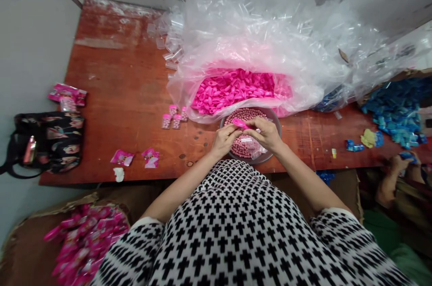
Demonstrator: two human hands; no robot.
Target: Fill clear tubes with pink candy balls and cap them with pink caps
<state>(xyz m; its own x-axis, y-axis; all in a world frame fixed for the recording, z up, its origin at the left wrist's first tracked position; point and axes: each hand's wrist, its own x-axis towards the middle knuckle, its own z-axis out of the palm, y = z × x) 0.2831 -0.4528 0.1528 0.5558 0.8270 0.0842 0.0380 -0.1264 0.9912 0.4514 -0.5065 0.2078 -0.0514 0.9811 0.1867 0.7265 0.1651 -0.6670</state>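
My left hand [223,141] and my right hand [265,133] meet above a round bowl [278,129], fingers pinched. Between their fingertips is a small bright pink plastic piece [239,123] with an oval, ring-like end. Small round pink beads [240,146] fill much of the bowl, and something clear and shiny lies among them. Just beyond, a large clear plastic bag [216,43] gapes open, showing a heap of similar pink plastic pieces [232,90]. Left of the bowl stand several little clear containers with pink tops [176,120], filled with beads.
Two pink packets [150,158] and a white scrap [119,174] lie on the wooden table [111,97]. A floral bag [64,142] sits at the left edge. Below is a box of pink packets [91,241]. Blue pieces [394,106] and another person's hands [400,164] are at right.
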